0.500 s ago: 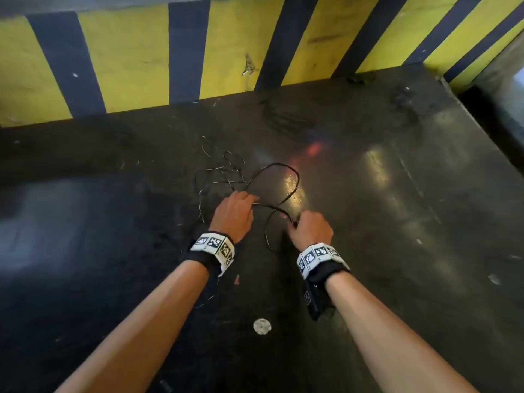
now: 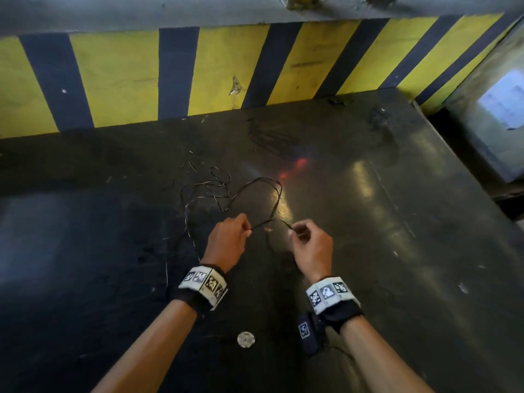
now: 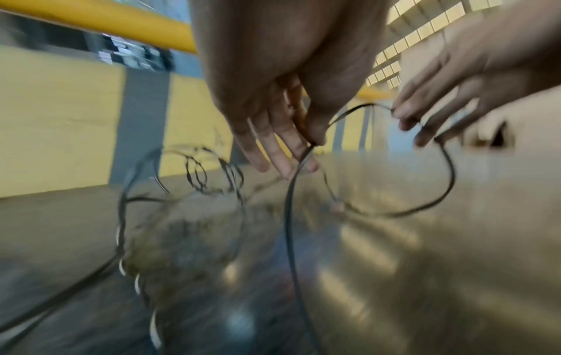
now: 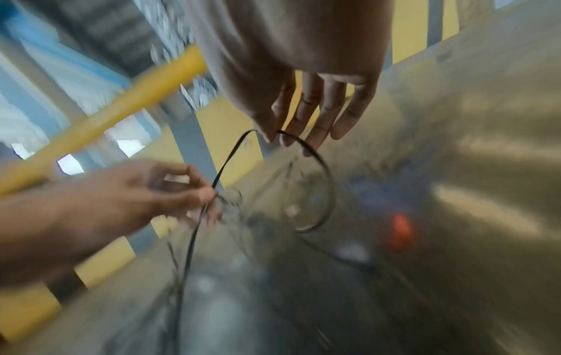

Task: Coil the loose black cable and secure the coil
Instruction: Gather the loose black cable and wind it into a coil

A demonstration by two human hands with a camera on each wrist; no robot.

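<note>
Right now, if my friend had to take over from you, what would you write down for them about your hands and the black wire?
Left hand: pinching the thin black cable between thumb and fingers, above the floor.
Right hand: pinching the same cable a little further along; a short span runs between the hands.
The rest lies in loose tangled loops on the dark shiny floor, ahead of the left hand.
Done: cable picked up.
Left: wind all the loops into a coil, then secure it.

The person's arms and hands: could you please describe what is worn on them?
Both forearms are bare, with no sleeves or gloves. The left hand and right hand each have a black wrist strap carrying a white band of black-and-white square markers. A dark marked module hangs under the right wrist.
</note>
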